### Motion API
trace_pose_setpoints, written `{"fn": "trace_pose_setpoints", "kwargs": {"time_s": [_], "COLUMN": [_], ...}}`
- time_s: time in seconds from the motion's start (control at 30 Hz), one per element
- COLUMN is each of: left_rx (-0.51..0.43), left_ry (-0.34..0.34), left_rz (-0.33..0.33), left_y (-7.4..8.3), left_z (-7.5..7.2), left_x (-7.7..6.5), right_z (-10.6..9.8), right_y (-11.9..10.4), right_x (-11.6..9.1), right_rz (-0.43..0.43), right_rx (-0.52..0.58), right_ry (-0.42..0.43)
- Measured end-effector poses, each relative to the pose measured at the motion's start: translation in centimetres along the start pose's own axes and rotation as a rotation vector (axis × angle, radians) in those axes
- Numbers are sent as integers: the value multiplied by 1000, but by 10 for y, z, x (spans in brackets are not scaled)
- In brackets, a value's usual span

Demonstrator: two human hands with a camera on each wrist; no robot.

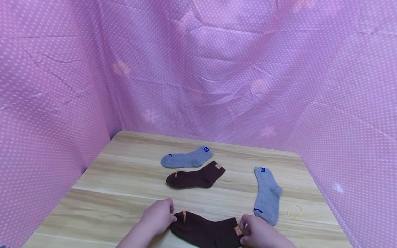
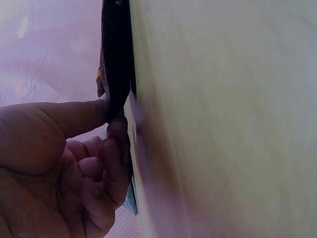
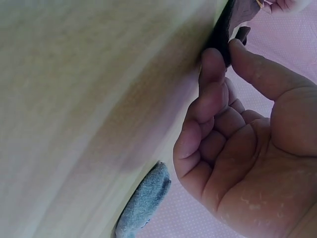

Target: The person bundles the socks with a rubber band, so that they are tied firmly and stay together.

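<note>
A dark brown sock (image 1: 204,229) with an orange toe mark lies flat at the near side of the table, stretched between both hands. My left hand (image 1: 159,216) pinches its toe end between thumb and fingers, as the left wrist view shows with the sock's dark edge (image 2: 116,64). At the opposite end, my right hand (image 1: 260,231) pinches the cuff next to its orange label; the cuff corner (image 3: 225,37) sits between thumb and forefinger in the right wrist view. The sock's lower edge runs out of the head view.
Beyond lies a second brown sock (image 1: 193,177), with a grey sock (image 1: 186,159) behind it. Another grey sock (image 1: 268,196) lies lengthwise at the right, beside a thin yellow rubber band (image 1: 295,212). Pink dotted cloth (image 1: 198,69) hangs around the wooden table (image 1: 124,165).
</note>
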State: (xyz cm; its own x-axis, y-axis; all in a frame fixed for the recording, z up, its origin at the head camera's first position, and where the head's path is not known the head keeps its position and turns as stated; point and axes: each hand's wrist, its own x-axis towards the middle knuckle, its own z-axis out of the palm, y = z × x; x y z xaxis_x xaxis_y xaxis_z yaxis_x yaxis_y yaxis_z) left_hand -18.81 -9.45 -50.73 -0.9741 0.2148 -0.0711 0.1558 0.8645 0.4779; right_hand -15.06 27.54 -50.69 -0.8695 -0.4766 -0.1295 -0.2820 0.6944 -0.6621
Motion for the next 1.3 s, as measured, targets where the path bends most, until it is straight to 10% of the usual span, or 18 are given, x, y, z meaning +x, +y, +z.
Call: {"fn": "trace_pose_setpoints", "kwargs": {"time_s": [1.3], "left_rx": [84], "left_ry": [21], "left_rz": [-46], "left_y": [2], "left_z": [-5], "left_x": [36], "right_z": [-3], "right_y": [9], "right_x": [26], "right_rz": [84], "right_rx": [-124], "right_ry": [169]}}
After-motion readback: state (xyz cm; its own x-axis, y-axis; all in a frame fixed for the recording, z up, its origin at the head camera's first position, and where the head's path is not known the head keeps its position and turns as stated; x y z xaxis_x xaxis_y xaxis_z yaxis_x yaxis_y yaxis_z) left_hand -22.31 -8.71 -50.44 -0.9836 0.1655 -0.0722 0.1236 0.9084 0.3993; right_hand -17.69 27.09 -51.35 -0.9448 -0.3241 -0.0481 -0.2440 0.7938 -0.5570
